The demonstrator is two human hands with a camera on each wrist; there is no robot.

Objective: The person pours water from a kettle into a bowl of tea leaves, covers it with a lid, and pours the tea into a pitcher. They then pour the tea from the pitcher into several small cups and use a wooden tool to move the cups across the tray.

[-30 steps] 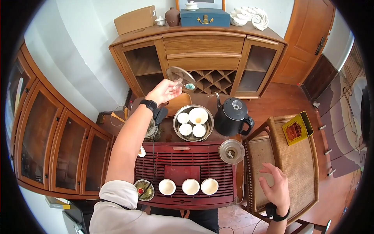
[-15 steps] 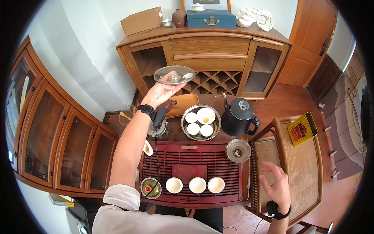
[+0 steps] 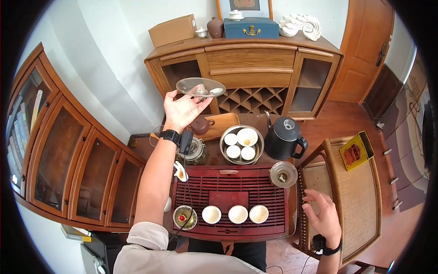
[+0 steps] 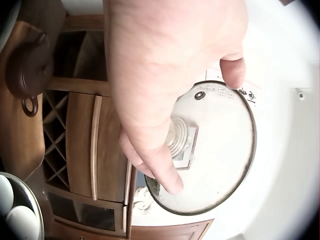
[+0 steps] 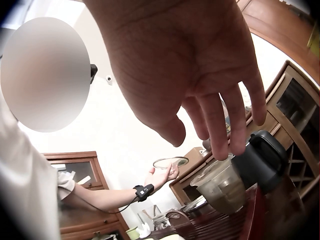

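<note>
A glass lid (image 3: 194, 84) is borne aloft on the left hand (image 3: 181, 111), palm turned up, with thumb and fingers spread apart beneath it; whether its ridged knob (image 4: 177, 137) is also pinched cannot be told. The lid is held at about half past eleven from the slatted tea tray (image 3: 228, 199). In the left wrist view, fine print (image 4: 215, 91) can be seen beside the lid's dark vent hole (image 4: 200, 95), but it is too small to be read; dark brush-like characters (image 4: 248, 94), partly cut off, are seen just beyond the rim. At three o'clock from the tray, the right hand (image 3: 325, 217) is held empty in the air, fingers relaxed and loosely bent. At two o'clock, a yellow tin (image 3: 359, 148) is laid on a rattan cart (image 3: 360, 205); its red label (image 3: 351, 154) cannot be made out. A black kettle (image 3: 285, 137) is placed at one o'clock, and a metal pot (image 3: 222, 147) holding white vessels (image 3: 233, 151) at twelve. On the far cabinet (image 3: 248, 61), a small mark is borne by a brown carton (image 3: 172, 31), illegible too.
</note>
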